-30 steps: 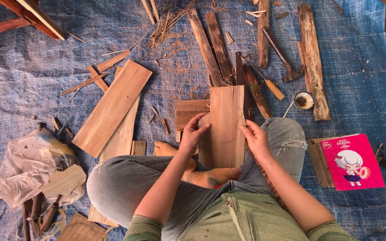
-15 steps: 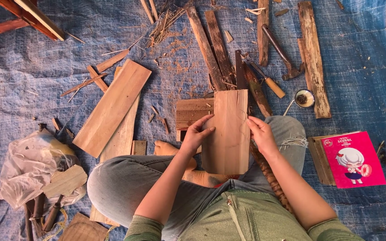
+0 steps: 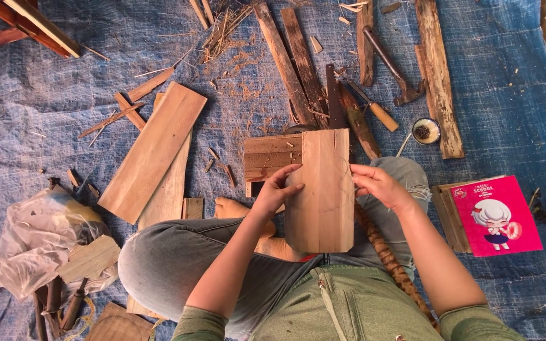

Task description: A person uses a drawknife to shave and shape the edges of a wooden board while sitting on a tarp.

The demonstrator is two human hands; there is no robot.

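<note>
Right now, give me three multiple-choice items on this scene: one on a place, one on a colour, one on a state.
1. Where does the pink book lie?
A. on the person's right
B. on their left
C. on their lap

2. What colour is the tarp?
A. green
B. blue
C. red

3. How is the wooden board held?
A. by the left hand alone
B. by the right hand alone
C. by both hands

Key: 1 A, it lies beyond the right arm; 2 B, blue weave throughout; 3 C, one hand on each edge.

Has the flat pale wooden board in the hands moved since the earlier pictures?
Yes. The flat pale wooden board has slid toward the person's lap: its top edge earlier covered more of the dark saw blade lying on the blue tarp.
</note>
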